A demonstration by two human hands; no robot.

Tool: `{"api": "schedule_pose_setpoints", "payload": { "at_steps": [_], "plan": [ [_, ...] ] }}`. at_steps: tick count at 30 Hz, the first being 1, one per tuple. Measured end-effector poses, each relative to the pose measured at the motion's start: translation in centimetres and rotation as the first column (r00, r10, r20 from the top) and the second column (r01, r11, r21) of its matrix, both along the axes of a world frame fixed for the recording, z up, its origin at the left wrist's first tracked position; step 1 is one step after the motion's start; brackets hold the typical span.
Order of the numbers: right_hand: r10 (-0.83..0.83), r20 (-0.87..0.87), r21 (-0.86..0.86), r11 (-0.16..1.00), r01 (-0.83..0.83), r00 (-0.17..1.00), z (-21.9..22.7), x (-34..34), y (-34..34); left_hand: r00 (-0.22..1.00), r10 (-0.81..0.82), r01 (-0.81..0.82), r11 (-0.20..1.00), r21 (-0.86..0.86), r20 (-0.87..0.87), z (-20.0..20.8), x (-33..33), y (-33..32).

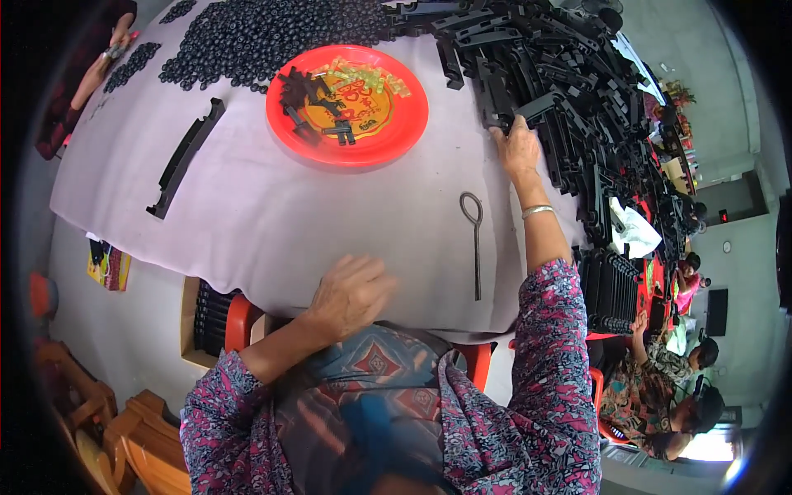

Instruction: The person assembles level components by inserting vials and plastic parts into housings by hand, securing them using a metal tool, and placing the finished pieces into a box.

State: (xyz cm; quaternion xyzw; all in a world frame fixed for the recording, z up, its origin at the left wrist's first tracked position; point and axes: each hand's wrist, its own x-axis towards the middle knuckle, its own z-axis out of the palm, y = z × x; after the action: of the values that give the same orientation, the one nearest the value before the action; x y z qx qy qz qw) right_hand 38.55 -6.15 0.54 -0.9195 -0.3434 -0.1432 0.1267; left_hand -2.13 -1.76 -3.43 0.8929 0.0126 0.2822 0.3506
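My right hand point(519, 152) reaches out to the near edge of a large pile of black plastic parts point(561, 91). Its thumb and fingers close on the end of one long black plastic part point(493, 92). Over the table's near edge, close to my body, is my left hand point(353, 295), its fingers smeared by motion; nothing shows in it. Between the hands a dark metal rod with a looped end point(477, 247) lies on the cloth. Off to the left rests a single long black plastic part point(186, 157), apart from the pile.
A red plate point(363, 153) holds small black and pale yellow-green pieces. Many small round black pieces point(239, 41) spread behind it on the pale tablecloth point(396, 214). Another person's hands point(103, 66) are at the far left; more people point(660, 396) sit at the right. Wooden chairs stand lower left.
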Motion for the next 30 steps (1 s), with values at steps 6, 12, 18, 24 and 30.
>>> {"api": "schedule_pose_setpoints", "payload": {
  "at_steps": [6,12,18,24,30],
  "plan": [
    [0.072,0.165,-0.113,0.992,-0.053,0.984,1.3,-1.0,-2.8,0.999,0.013,-0.012,0.999,0.03,-0.035,-0.1,0.1,-0.1],
    [-0.014,-0.043,0.339,0.941,0.028,0.999,2.6,-0.2,-4.7,0.999,0.029,-0.029,0.998,0.05,-0.014,0.2,0.1,-0.2],
    [0.65,-0.719,0.692,0.634,0.344,0.248,3.9,-8.9,-4.8,0.999,0.013,-0.016,0.998,-0.057,-0.052,0.2,-0.7,0.1],
    [0.652,-0.75,0.619,0.752,0.228,-0.115,3.1,-16.7,-6.4,0.981,0.184,-0.191,0.831,-0.522,-0.066,1.7,-1.1,2.2],
    [0.589,-0.771,0.551,0.808,0.21,-0.243,2.1,-21.4,-7.7,0.933,0.326,-0.149,0.736,-0.66,0.153,1.3,-0.6,2.7]
  ]
}}
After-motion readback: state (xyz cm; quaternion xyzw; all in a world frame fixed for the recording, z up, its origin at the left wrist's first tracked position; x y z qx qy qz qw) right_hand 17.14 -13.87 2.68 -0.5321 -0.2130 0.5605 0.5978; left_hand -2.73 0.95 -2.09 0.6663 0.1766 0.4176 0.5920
